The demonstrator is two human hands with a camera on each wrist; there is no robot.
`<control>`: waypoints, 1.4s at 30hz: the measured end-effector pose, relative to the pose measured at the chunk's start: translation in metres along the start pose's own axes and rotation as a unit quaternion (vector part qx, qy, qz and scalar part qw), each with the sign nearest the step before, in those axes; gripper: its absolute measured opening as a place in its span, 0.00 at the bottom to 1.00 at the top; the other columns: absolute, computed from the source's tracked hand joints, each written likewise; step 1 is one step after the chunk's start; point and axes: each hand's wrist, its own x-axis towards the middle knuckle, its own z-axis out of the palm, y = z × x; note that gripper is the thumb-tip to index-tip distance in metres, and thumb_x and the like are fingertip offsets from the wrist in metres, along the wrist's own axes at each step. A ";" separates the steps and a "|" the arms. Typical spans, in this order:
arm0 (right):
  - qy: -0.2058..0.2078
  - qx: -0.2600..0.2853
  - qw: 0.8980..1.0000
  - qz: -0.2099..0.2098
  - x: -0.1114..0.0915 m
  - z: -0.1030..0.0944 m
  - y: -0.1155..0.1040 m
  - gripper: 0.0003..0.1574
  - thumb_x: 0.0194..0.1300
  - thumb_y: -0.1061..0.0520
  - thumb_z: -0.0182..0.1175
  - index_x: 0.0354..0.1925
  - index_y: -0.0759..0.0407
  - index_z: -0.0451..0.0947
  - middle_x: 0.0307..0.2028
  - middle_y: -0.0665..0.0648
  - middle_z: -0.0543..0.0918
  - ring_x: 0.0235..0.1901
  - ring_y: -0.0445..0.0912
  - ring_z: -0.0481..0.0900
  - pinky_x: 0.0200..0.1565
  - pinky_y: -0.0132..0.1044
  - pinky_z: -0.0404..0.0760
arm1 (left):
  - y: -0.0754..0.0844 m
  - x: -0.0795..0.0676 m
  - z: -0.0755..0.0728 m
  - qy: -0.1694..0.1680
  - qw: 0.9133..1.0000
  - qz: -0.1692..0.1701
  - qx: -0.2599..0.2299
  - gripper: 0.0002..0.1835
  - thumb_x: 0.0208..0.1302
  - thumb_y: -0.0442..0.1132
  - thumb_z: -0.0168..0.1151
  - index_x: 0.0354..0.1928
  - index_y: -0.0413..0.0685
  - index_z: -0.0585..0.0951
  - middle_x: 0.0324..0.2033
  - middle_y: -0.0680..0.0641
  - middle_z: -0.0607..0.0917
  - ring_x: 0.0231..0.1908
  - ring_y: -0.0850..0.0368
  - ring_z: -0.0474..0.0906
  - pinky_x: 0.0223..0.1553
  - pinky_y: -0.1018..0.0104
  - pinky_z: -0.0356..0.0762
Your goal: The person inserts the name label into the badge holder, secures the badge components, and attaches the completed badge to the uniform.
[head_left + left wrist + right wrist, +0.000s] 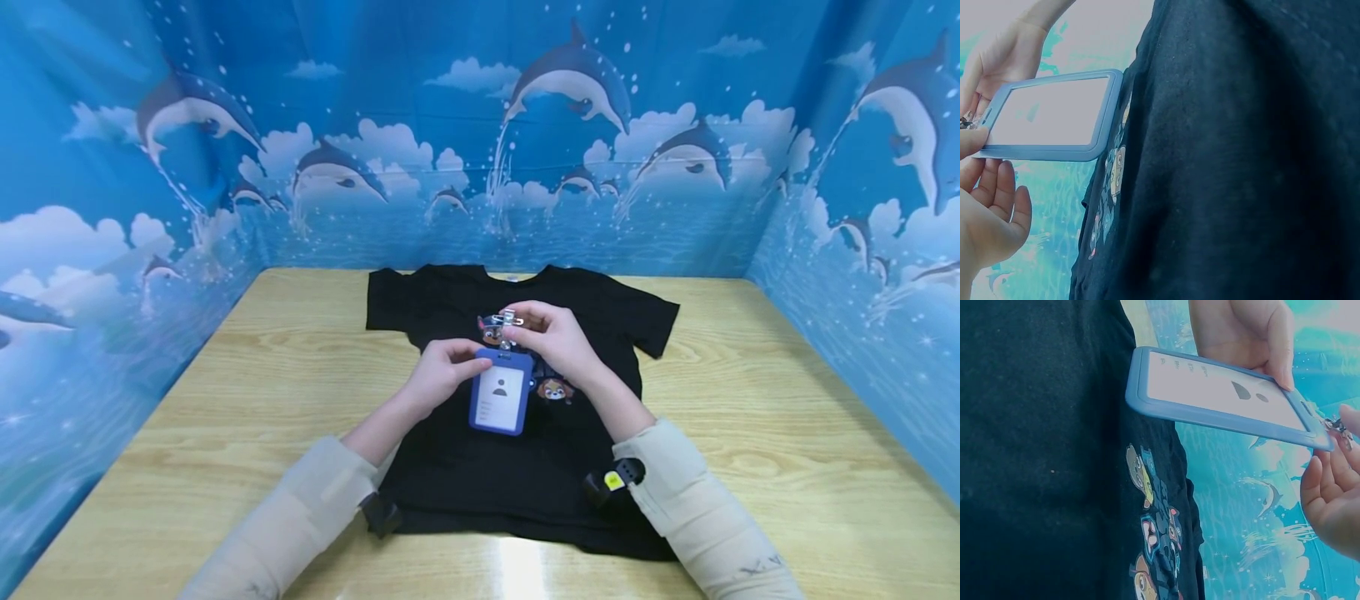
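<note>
A blue-framed ID badge holder with a white card hangs over the chest of a black T-shirt, its metal clip at the top. My left hand pinches the holder's upper left corner between thumb and fingers. With the thumb in front and fingers behind, my right hand pinches the metal clip. The wrist views show the badge holder raised off the shirt's cartoon dog print. Part of that print is hidden behind the badge and hands in the head view.
The T-shirt lies spread flat on a wood-grain table, neck toward the back. Blue dolphin-print curtains enclose the back and both sides. A small dark device is strapped at the right wrist, another at the left.
</note>
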 end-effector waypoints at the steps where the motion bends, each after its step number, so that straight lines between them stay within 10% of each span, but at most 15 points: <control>1: 0.002 -0.001 1.000 0.001 0.000 0.000 0.000 0.18 0.62 0.58 0.60 0.50 0.64 0.76 0.40 0.61 0.82 0.35 0.48 0.78 0.36 0.35 0.75 | 0.000 0.000 0.000 0.001 1.000 -0.001 0.000 0.10 0.62 0.36 0.60 0.41 0.36 0.81 0.37 0.45 0.83 0.39 0.54 0.77 0.44 0.61 0.73; 13: 0.012 -0.020 1.000 0.002 0.001 0.000 -0.002 0.17 0.61 0.57 0.62 0.48 0.64 0.78 0.36 0.57 0.83 0.32 0.46 0.77 0.33 0.38 0.74 | 0.002 0.000 0.000 0.003 1.000 -0.023 0.009 0.09 0.62 0.36 0.60 0.40 0.38 0.81 0.37 0.46 0.83 0.40 0.54 0.76 0.44 0.60 0.72; 42: 0.060 -0.053 0.994 -0.070 -0.001 0.006 -0.012 0.14 0.59 0.61 0.63 0.44 0.64 0.79 0.35 0.57 0.82 0.30 0.45 0.79 0.34 0.34 0.77 | 0.041 0.010 -0.003 0.079 0.991 0.099 0.049 0.12 0.68 0.41 0.53 0.39 0.38 0.80 0.30 0.43 0.83 0.33 0.51 0.79 0.36 0.62 0.74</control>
